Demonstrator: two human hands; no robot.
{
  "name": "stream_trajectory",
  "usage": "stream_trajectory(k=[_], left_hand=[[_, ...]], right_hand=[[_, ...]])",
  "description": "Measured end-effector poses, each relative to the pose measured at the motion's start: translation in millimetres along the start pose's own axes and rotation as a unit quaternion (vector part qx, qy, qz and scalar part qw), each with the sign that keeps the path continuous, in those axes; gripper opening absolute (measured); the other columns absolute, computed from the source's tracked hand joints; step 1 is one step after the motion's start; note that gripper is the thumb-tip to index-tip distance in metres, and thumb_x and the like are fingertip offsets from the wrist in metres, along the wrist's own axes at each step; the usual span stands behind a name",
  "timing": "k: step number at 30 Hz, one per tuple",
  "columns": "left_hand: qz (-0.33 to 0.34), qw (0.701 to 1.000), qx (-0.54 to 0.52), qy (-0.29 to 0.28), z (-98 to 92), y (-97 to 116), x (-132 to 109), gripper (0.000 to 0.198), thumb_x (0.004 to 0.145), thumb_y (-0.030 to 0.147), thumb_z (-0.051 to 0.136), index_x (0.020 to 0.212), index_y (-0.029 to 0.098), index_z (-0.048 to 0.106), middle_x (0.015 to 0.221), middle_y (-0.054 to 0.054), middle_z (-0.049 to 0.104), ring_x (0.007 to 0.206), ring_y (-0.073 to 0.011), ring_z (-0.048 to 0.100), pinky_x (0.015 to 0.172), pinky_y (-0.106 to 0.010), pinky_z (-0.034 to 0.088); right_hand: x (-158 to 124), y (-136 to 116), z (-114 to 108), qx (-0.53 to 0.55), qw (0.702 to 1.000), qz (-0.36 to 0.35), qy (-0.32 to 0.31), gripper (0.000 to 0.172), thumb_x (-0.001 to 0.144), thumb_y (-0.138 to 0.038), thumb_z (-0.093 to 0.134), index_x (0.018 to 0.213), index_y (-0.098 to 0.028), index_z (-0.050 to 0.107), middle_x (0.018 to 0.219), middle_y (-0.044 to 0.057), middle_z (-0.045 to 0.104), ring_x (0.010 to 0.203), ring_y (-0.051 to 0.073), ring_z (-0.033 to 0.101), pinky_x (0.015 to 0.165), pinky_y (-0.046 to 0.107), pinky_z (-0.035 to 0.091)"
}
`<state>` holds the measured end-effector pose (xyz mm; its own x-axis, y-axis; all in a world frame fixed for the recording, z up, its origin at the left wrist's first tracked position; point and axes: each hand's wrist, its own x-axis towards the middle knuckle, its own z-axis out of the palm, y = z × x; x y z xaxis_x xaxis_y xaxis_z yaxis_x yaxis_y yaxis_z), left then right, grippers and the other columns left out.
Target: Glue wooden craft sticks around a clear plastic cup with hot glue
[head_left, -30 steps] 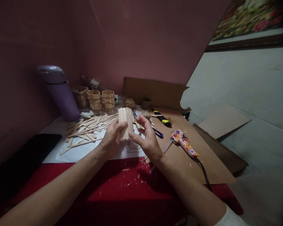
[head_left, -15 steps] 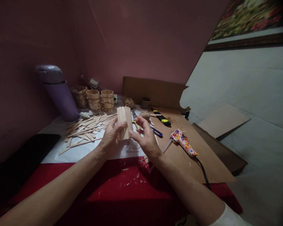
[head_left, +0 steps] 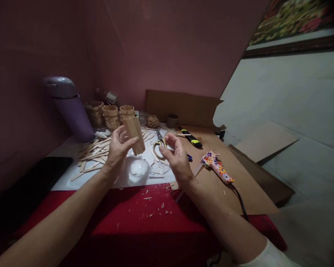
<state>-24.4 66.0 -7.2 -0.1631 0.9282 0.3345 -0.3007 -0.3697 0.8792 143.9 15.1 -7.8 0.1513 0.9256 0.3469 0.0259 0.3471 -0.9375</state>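
Note:
My left hand (head_left: 118, 148) grips a craft-stick cup (head_left: 135, 135), its side lined with upright wooden sticks. The cup tilts above the white paper, where a bright round patch of light falls below it. To its right, my right hand (head_left: 176, 155) is apart from the cup, fingers bent and spread with nothing visible in them. Gold-handled scissors (head_left: 159, 145) lie just beyond my right fingertips. Loose craft sticks (head_left: 96, 154) are heaped on the paper left of my left hand, partly hidden by it.
Several finished stick cups (head_left: 110, 115) stand at the back beside a purple bottle (head_left: 74, 115). Twine (head_left: 152, 121), a small brown pot (head_left: 172, 121), a utility knife (head_left: 190, 137) and a flowered glue gun (head_left: 217, 167) lie rightward. Scraps litter the red cloth (head_left: 128, 218).
The cup has moved left and up in my left hand and now tilts. My right hand has let go of it and drawn away, uncovering the scissors.

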Motion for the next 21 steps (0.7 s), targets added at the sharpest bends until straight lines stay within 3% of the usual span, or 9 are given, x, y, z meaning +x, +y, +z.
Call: stream_trajectory(k=[2, 7, 13, 17, 21], left_hand=[[0.005, 0.999, 0.053, 0.013, -8.0, -7.1, 8.2, 0.071, 0.048, 0.028, 0.086, 0.108, 0.022, 0.048, 0.108, -0.005, 0.062, 0.095, -0.0222, 0.063, 0.081, -0.034, 0.051], [0.008, 0.986, 0.165, -0.021, -15.6, -19.3, 10.3, 0.077, 0.039, 0.026, 0.089, 0.104, 0.022, 0.048, 0.106, -0.004, 0.058, 0.1, -0.0244, 0.061, 0.088, -0.039, 0.05], [-0.016, 0.988, 0.148, -0.034, -14.8, -20.2, 4.1, 0.09, 0.037, 0.024, 0.093, 0.114, 0.023, 0.047, 0.113, -0.007, 0.056, 0.114, -0.0289, 0.058, 0.099, -0.042, 0.046], [0.002, 0.988, 0.152, -0.04, -16.7, -23.5, 6.2, 0.108, 0.035, 0.027, 0.096, 0.129, 0.023, 0.043, 0.127, -0.012, 0.052, 0.126, -0.0337, 0.051, 0.104, -0.044, 0.042], [0.025, 0.983, 0.177, -0.036, -18.6, -27.7, 9.5, 0.116, 0.036, 0.033, 0.097, 0.137, 0.021, 0.041, 0.128, -0.014, 0.054, 0.128, -0.035, 0.049, 0.109, -0.046, 0.036]], right_hand=[[3.4, 3.7, -2.1, 0.006, 1.0, 0.004, 0.01, 0.066, 0.071, -0.05, 0.071, 0.126, -0.018, 0.051, 0.135, 0.019, 0.055, 0.13, 0.033, 0.05, 0.105, 0.05, 0.044], [11.7, 12.7, -7.1, 0.004, 1.0, 0.009, 0.029, 0.063, 0.07, -0.05, 0.071, 0.121, -0.016, 0.055, 0.13, 0.02, 0.058, 0.125, 0.032, 0.054, 0.102, 0.048, 0.047], [16.1, 16.3, -11.1, 0.007, 0.999, 0.013, 0.036, 0.057, 0.07, -0.049, 0.073, 0.115, -0.017, 0.058, 0.126, 0.017, 0.062, 0.12, 0.029, 0.057, 0.105, 0.049, 0.045], [18.1, 19.4, -10.9, 0.019, 0.999, 0.009, 0.037, 0.054, 0.07, -0.049, 0.075, 0.111, -0.018, 0.06, 0.122, 0.014, 0.065, 0.116, 0.027, 0.059, 0.106, 0.047, 0.044], [18.8, 20.2, -10.6, 0.015, 0.999, 0.011, 0.028, 0.055, 0.071, -0.051, 0.073, 0.112, -0.016, 0.06, 0.122, 0.016, 0.064, 0.116, 0.027, 0.059, 0.103, 0.046, 0.045]])
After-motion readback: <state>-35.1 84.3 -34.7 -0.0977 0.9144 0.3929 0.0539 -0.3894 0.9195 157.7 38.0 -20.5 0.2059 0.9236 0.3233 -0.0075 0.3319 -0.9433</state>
